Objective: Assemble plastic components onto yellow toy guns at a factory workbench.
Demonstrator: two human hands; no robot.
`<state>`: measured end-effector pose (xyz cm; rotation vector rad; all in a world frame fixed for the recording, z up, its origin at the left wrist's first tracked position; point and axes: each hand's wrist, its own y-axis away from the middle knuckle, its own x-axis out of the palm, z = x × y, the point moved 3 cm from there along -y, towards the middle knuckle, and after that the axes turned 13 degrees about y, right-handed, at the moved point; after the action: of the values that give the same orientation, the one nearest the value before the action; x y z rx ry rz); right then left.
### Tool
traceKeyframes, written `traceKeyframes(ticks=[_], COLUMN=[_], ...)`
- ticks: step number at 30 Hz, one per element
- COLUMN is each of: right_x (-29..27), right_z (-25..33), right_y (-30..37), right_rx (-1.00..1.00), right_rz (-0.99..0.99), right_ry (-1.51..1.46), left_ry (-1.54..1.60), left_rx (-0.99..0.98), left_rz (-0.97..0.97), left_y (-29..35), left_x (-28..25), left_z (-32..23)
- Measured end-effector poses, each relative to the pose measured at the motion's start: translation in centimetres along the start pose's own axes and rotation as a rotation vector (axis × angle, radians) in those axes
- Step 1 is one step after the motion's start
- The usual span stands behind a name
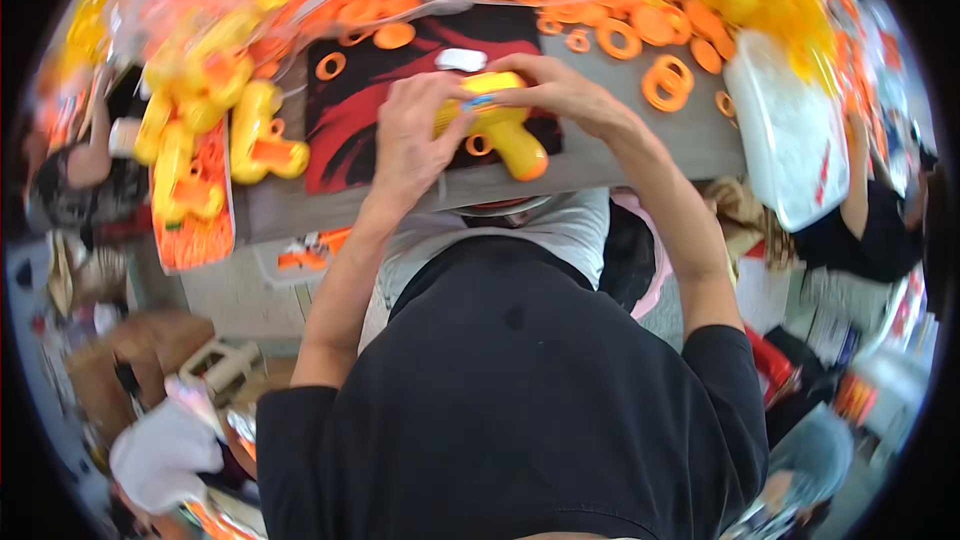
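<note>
**Both hands on a yellow toy gun at the work table**

Head view, looking down over the person's black shirt and both forearms.

- Left hand (415, 140): fingers curled and closed round the left side of a yellow toy gun (497, 123). Grip covers the rear of the body; the thumb side faces the camera.
- Right hand (560, 90): comes in from the right, fingers bent, fingertips pressed down on the top of the same toy, where a small blue part shows.
- The toy gun sits between the two hands, just above the near edge of the table (690, 135). Its handle points down and to the right, with an orange tip at the end. An orange ring (479, 145) shows just under the body of the toy, by the left palm.
- Under the hands lies a black and red mat (350, 110). A small white piece (461, 60) rests on the mat just beyond the hands.
- Loose orange rings (640, 45) are scattered over the far right of the table; one more ring lies on the mat's far left corner.
- To the left, a heap of finished yellow toy guns (215, 120), some lying on an orange tray.
- To the right, a white plastic tub (790, 135) stands at the table's edge, tilted in the fisheye bend.
- Far side: clear bags of yellow and orange parts, blurred.
</note>
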<state>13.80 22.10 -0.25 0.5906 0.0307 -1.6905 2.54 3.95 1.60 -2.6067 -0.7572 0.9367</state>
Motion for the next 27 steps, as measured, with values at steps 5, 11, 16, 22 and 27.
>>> traceKeyframes(ticks=[5,11,16,22,27], right_x=[4.7,4.9,3.4,-2.9,-0.7], right_z=[0.1,-9.0,-25.4,-43.4,-50.0], right_y=[4.9,26.6,40.9,41.5,38.0], right_rx=[-0.172,0.231,0.593,0.693,0.483], right_rz=[-0.373,-0.889,-1.649,-1.786,-1.392], right_ry=[0.233,-0.52,-1.045,-1.123,-0.947], left_ry=[0.164,0.198,0.365,0.159,-0.26], left_rx=[-0.082,-0.199,-0.398,-0.29,-0.281], left_rz=[0.176,-0.008,-0.27,-0.258,-0.383], left_y=[0.9,3.6,4.0,3.5,5.1], left_x=[-1.2,-3.9,-6.6,-9.0,-12.0], left_z=[-1.1,1.3,3.8,2.8,-0.3])
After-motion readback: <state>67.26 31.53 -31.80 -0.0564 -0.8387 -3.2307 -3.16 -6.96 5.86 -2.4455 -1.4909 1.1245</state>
